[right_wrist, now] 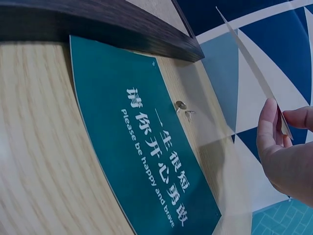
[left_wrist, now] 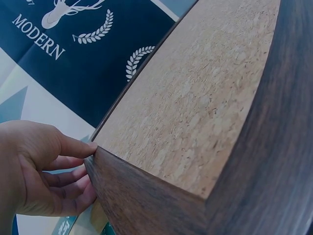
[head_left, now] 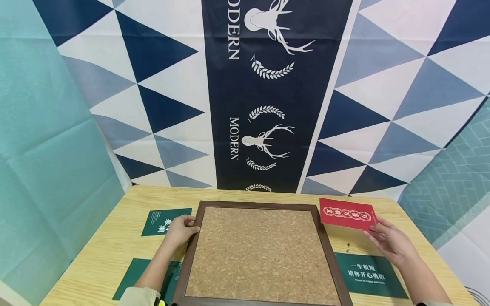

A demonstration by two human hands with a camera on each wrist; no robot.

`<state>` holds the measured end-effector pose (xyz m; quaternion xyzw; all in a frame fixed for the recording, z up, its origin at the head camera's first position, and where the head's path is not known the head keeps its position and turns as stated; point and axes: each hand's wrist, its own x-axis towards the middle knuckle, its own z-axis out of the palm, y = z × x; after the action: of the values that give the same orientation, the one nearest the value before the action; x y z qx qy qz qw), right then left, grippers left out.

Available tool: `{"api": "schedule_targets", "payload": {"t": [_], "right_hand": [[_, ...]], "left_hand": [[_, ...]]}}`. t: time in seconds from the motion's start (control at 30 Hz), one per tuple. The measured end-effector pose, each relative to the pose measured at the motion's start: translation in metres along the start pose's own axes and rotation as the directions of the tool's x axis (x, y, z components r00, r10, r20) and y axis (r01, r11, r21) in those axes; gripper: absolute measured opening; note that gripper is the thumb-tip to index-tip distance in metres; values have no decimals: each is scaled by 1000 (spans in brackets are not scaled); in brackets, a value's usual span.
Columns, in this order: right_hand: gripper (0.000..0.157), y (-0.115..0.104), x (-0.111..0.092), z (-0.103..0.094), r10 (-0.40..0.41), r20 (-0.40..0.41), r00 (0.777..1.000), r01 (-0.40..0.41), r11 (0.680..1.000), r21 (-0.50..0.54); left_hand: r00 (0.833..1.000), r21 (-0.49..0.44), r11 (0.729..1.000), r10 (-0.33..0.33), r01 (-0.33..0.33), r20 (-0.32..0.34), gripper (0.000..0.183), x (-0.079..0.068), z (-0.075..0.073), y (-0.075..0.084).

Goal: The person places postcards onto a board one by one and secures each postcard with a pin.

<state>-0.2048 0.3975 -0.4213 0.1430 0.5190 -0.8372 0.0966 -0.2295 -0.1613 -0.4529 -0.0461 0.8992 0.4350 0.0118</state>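
Observation:
A cork board (head_left: 260, 255) in a dark wooden frame (head_left: 252, 205) lies in front of me in the head view. My left hand (head_left: 180, 231) grips the frame's left side. In the left wrist view the thumb of the left hand (left_wrist: 39, 169) rests on the frame's edge (left_wrist: 142, 191), with the other fingers curled below. Off the board's right side, my right hand (head_left: 394, 242) pinches a red card (head_left: 346, 213) with pale lettering by its near right corner. The right wrist view shows this card (right_wrist: 249, 61) nearly edge-on, raised above the table.
A green card (head_left: 371, 274) with white lettering lies right of the board, with small metal pins (right_wrist: 181, 105) beside it. Two more green cards, one at the upper left (head_left: 153, 223) and one at the lower left (head_left: 132, 272), lie partly behind my left arm. A patterned curtain (head_left: 176, 106) hangs behind the table.

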Motion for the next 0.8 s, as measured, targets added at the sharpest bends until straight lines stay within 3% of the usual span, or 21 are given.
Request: {"api": "schedule_targets", "payload": {"t": [0.37, 0.8], "right_hand": [[33, 3, -2, 16, 1, 7, 1000, -1, 999, -34], [22, 5, -6, 39, -58, 54, 997, 60, 998, -27]], "left_hand": [[1000, -4, 1000, 5, -5, -1, 37, 0, 0, -1], [1000, -7, 1000, 2, -2, 1, 37, 0, 0, -2]]}}
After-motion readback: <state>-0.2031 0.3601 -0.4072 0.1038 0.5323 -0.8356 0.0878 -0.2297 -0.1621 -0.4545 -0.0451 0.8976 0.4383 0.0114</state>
